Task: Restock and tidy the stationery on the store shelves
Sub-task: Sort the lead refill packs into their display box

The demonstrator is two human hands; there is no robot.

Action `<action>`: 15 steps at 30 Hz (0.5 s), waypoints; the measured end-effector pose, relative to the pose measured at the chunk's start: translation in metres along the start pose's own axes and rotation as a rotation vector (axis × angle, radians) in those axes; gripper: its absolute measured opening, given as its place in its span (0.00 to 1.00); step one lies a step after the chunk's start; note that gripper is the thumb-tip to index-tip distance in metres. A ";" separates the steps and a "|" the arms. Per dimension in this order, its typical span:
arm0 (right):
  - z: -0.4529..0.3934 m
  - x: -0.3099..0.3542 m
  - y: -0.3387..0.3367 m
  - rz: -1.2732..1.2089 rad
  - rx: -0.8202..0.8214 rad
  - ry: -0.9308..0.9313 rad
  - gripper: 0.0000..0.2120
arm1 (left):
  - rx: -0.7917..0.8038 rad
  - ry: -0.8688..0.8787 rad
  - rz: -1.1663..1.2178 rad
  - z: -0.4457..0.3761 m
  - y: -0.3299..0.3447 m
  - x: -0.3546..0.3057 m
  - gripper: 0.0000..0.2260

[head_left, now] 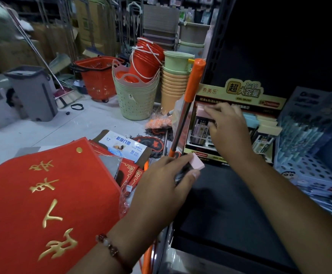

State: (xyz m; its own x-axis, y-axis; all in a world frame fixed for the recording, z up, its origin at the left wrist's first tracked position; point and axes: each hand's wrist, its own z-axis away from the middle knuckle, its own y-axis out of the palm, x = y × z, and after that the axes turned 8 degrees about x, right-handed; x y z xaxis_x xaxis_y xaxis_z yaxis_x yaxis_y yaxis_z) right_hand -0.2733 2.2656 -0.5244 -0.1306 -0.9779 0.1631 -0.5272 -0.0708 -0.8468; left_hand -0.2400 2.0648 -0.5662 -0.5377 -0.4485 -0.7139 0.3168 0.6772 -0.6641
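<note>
A small pink-capped box (195,164) is clamped between the thumb and fingers of the left hand (161,186), just in front of the lower edge of a cardboard display box (240,95) that stands on the dark shelf (230,204). A second pink-topped box (204,113) is pinched at its top by the fingertips of the right hand (228,131), at the left rear of the display box, above rows of similar small packs. A beaded bracelet (111,250) is worn on the left wrist. An orange-handled mop pole (190,91) is leaned just left of the display box. A pale blue perforated pen rack (307,171) is set to the right on the shelf. A red mat with gold characters (48,204) is seen at lower left, and stacked plastic baskets (135,97) and cups (173,82) are seen on the floor beyond.
</note>
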 end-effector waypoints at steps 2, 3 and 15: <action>0.001 0.001 -0.002 0.028 0.018 0.003 0.22 | -0.004 0.002 0.000 0.001 0.000 -0.001 0.19; 0.001 0.001 -0.003 0.043 0.028 0.002 0.22 | -0.007 0.002 0.003 0.001 0.000 -0.002 0.19; 0.029 0.014 -0.034 -0.214 0.225 0.064 0.26 | -0.070 -0.001 0.253 0.004 -0.002 -0.015 0.13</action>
State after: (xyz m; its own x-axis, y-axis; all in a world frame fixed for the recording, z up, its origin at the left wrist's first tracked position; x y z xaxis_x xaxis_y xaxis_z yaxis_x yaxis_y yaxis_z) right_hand -0.2326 2.2486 -0.5081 -0.0930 -0.9225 0.3747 -0.3506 -0.3219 -0.8795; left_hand -0.2295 2.0677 -0.5552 -0.4477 -0.2603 -0.8554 0.3862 0.8065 -0.4476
